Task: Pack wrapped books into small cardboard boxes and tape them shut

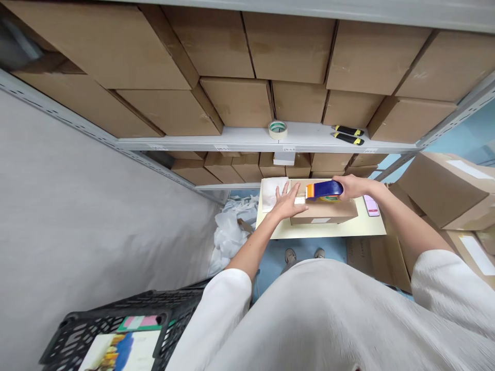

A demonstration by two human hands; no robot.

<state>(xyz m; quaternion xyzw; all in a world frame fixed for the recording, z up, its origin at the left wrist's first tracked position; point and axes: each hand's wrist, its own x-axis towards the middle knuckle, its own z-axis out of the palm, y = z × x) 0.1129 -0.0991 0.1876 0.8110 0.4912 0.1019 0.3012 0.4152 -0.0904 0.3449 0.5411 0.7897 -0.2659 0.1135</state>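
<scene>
A brown cardboard box [325, 210] lies on a small pale yellow table [282, 231]. My right hand [351, 186] is wrapped round the handle of a blue and orange tape dispenser [325, 189], whose orange end rests at the box's top. My left hand [286, 202] lies over the box's left end with its fingers spread. Between that hand and the dispenser shows a short light strip on the box top, which looks like tape. A white sheet or pouch [270, 195] lies on the table just left of the box.
A phone [371, 206] lies at the table's right. On the shelf [247, 138] ahead sit a tape roll [277, 130], two box cutters [348, 135] and many cartons. Big cartons [444, 190] stack at right. Plastic wrap [228, 232] and a black crate [104, 314] are at left.
</scene>
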